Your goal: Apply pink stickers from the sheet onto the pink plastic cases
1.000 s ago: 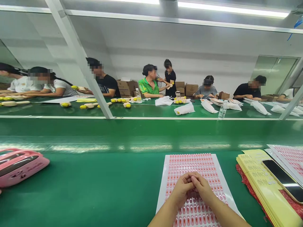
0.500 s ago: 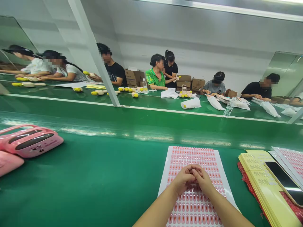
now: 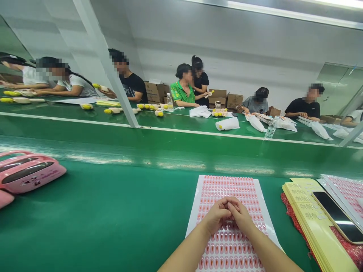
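Observation:
My left hand (image 3: 213, 218) and my right hand (image 3: 241, 216) rest together, fingers curled and tucked against each other. Both look closed, and I see nothing in them; the insides of the palms are hidden. Beneath them lies a white sheet (image 3: 190, 226) covered with rows of pink oval stickers (image 3: 227, 189), each with a small red-orange mark. My hands and forearms cover the middle and part of the lower area of the sheet.
A stack of yellow sheets (image 3: 309, 223) lies on red wrap at the right, with a phone (image 3: 337, 217) on top. Beyond it are more pink sticker sheets (image 3: 344, 192). A pink plastic case (image 3: 31, 172) sits at left. Across the divider, several people work among yellow-tipped items and a bottle (image 3: 271, 129).
The whole view has shifted slightly, so most things appear a little further left. My hands keep the same clasped pose over the sheet.

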A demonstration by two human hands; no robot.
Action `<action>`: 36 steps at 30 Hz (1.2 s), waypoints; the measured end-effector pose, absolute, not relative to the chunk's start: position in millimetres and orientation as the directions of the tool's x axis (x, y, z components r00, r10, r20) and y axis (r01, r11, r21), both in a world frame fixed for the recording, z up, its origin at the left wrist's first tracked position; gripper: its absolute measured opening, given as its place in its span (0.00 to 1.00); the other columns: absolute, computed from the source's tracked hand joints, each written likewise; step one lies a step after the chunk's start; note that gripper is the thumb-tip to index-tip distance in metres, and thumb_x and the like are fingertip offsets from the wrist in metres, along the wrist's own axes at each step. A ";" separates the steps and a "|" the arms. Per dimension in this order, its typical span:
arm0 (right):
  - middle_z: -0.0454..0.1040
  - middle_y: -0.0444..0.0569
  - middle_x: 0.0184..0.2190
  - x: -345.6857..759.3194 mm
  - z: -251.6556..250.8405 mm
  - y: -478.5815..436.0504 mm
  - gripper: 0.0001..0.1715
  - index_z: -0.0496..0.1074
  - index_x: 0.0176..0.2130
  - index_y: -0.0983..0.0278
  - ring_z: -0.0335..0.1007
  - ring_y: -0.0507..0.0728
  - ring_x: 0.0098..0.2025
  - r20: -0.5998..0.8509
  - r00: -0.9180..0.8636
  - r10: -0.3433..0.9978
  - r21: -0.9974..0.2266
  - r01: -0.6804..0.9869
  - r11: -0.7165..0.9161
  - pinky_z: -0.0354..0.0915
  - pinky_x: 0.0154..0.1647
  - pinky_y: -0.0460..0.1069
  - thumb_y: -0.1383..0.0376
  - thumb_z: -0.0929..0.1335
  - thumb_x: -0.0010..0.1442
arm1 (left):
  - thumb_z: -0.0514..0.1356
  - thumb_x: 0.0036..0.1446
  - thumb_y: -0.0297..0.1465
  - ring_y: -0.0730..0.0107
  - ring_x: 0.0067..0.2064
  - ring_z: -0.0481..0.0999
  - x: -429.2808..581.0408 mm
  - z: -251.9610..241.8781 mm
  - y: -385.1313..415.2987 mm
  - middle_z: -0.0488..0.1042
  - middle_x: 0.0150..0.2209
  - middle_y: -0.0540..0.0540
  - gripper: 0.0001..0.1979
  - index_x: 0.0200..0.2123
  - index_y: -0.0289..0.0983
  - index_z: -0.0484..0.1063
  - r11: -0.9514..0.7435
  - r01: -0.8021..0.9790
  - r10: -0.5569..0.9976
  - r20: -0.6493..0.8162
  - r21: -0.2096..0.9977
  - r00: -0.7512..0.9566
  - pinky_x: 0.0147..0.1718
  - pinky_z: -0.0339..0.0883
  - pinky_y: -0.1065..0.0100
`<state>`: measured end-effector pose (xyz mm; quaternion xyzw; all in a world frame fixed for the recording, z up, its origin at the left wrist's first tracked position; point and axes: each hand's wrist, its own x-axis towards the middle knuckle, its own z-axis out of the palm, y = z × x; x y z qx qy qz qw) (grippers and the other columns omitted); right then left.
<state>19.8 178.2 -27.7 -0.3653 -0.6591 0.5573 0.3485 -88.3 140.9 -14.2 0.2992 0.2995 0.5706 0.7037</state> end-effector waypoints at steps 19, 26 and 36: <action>0.72 0.50 0.34 20.0 -27.4 178.6 0.20 0.71 0.34 0.63 0.67 0.60 0.39 0.071 -0.503 0.861 -0.982 0.115 0.148 0.62 0.43 0.55 0.50 0.63 0.53 | 0.54 0.29 0.20 0.74 0.26 0.68 -86.3 -9.2 139.5 0.73 0.24 0.48 0.18 0.28 0.36 0.74 0.171 -0.623 0.984 -0.097 0.764 0.152 0.25 0.58 0.73; 0.72 0.50 0.34 19.8 -27.8 177.2 0.19 0.71 0.35 0.64 0.68 0.60 0.39 0.072 -0.500 0.863 -0.982 0.113 0.148 0.63 0.42 0.54 0.53 0.63 0.53 | 0.55 0.29 0.20 0.73 0.26 0.69 -87.8 -14.5 139.9 0.74 0.25 0.48 0.18 0.29 0.35 0.73 0.173 -0.614 0.983 -0.097 0.770 0.155 0.26 0.59 0.72; 0.72 0.50 0.34 19.4 -29.4 177.4 0.15 0.71 0.35 0.63 0.68 0.60 0.39 0.081 -0.508 0.858 -0.982 0.108 0.156 0.63 0.42 0.54 0.57 0.62 0.54 | 0.55 0.29 0.20 0.73 0.26 0.68 -87.4 -12.3 139.6 0.72 0.23 0.49 0.18 0.29 0.35 0.73 0.163 -0.615 0.984 -0.082 0.772 0.158 0.27 0.59 0.72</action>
